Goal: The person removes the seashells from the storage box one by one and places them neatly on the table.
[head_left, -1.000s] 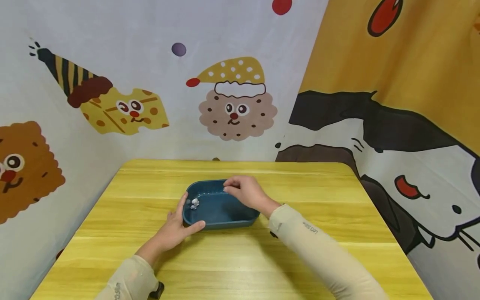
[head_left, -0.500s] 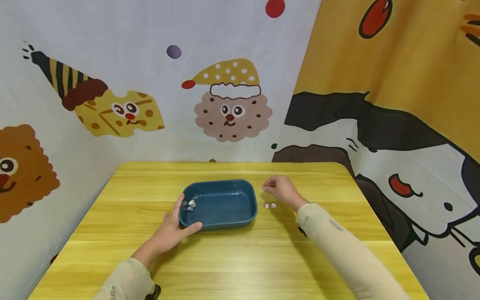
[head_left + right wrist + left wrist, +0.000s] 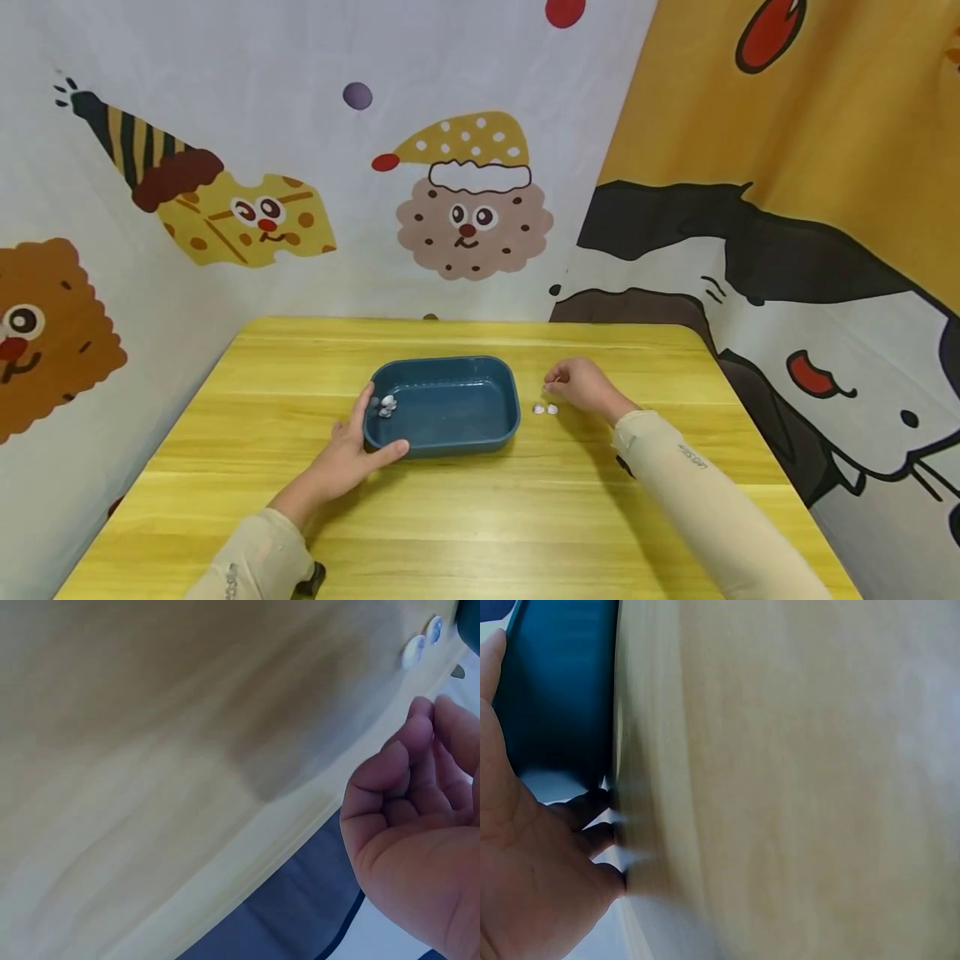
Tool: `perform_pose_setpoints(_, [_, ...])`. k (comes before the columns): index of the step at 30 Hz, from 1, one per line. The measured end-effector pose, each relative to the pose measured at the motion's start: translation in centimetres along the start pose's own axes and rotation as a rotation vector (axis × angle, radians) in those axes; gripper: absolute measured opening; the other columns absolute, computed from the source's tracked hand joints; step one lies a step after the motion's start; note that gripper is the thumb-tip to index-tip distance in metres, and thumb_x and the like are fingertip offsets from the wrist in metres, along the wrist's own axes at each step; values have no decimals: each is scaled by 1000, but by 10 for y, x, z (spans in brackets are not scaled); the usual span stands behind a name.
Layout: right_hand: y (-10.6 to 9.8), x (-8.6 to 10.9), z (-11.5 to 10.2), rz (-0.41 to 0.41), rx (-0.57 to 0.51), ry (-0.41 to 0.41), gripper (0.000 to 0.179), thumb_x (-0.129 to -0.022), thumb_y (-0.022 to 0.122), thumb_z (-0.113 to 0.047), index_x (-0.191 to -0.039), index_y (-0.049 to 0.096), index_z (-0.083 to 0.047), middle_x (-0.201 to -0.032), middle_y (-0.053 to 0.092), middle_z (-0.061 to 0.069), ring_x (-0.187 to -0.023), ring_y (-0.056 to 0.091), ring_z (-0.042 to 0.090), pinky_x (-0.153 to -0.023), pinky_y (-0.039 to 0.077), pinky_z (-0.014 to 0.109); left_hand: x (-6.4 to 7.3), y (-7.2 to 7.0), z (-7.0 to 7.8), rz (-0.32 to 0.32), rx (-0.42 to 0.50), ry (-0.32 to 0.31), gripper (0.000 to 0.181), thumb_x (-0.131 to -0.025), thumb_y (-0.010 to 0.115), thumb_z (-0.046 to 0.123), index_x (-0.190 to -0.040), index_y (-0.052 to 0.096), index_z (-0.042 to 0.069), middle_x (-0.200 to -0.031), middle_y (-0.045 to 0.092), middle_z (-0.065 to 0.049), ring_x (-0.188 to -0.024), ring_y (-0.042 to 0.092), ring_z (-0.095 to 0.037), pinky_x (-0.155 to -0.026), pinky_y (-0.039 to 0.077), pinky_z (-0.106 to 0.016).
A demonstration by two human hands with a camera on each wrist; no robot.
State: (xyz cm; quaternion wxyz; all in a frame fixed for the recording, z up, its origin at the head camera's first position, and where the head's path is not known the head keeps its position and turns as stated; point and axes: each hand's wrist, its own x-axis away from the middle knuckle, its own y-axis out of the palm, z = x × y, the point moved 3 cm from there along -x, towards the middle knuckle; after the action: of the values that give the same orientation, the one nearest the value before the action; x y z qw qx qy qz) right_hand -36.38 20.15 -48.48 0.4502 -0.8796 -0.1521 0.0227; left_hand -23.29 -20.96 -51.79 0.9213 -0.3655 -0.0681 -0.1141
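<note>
A dark blue oblong tray (image 3: 450, 450) sits on the table, with several small white and grey shells (image 3: 387, 406) at its left end. My left hand (image 3: 341, 458) grips its near left corner, index finger along the left rim and thumb on the front rim. In the left wrist view, the other fingers (image 3: 596, 836) reach toward the tray's end near the tabletop. Right of the tray, my right hand (image 3: 585, 387) pinches a small whitish shell (image 3: 545, 387), mostly hidden by the fingertips. Just nearer than those fingertips lie two white shells (image 3: 552, 409) with bluish marks, side by side.
The yellow wood-grain table (image 3: 450, 525) extends around the tray, its far edge close to a cartoon-printed curtain (image 3: 465, 67). Dark fabric (image 3: 292, 892) shows beyond the table edge in the right wrist view.
My right hand has moved from over the tray to its right side, then slightly lower and farther right, down near the two shells. My left hand stays at the tray's corner.
</note>
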Motion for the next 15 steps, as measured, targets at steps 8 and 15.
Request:
perform_pose_setpoints(8, [-7,25,20,-42,62,-12,8,-100,77,-19,-101,80,-12,-97,77,2,-83,60,13,-77,51,33,0,-1,2,-1,-13,-10,120,-95,63,75,-167,-26,40,-177,13,-29,-155,-8,-70,-115,14,-90])
perform_pose_setpoints(15, [-4,33,26,-71,67,-5,7,-101,77,-22,-100,79,-15,-95,77,-1,-81,60,12,-77,51,32,-1,0,1,1,-17,-4,119,-95,63,75,-167,-26,40,-176,16,-29,-154,-7,-71,-116,14,-90])
